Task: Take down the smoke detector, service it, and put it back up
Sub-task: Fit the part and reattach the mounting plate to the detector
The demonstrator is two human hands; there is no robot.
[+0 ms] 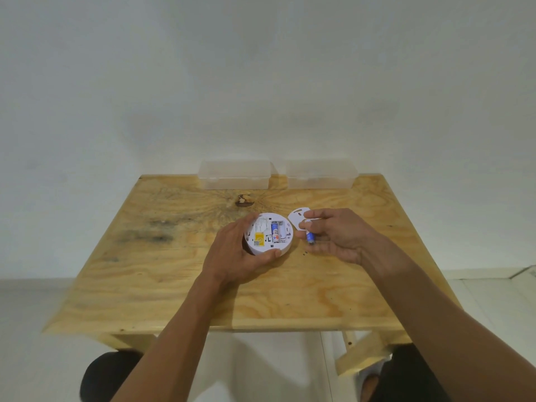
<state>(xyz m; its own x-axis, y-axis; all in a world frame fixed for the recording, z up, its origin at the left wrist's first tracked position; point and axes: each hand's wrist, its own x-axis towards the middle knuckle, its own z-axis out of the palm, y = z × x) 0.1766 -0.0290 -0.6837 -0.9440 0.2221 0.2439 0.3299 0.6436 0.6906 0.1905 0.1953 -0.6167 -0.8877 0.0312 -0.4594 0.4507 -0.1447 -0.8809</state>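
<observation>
One wooden tabletop [179,285] fills the middle of the view, its far edge against a plain white wall. Two clear plastic boxes [234,174] [321,175] stand side by side at that far edge, lids closed, well beyond the smoke detector.

One round white smoke detector [268,233] lies near the tabletop's centre, back side up with the battery bay open. The left hand [232,256] cups it from the left and near side, fingers along the far rim and thumb on the near rim, so its grip is clamped on the detector. One blue battery [274,232] sits in the bay, its long axis running from the far edge toward the near edge; the slot just right of it looks empty.

One round white cover plate [298,220] lies flat just right of the detector, partly under the right hand [336,236]. That hand's grip pinches a second blue battery [310,237] between thumb and fingertips, just right of the detector, its long axis tilted with one end pointing toward the near edge.

Left of the detector and toward the near edge the wood is bare, with wide room on both sides.
</observation>
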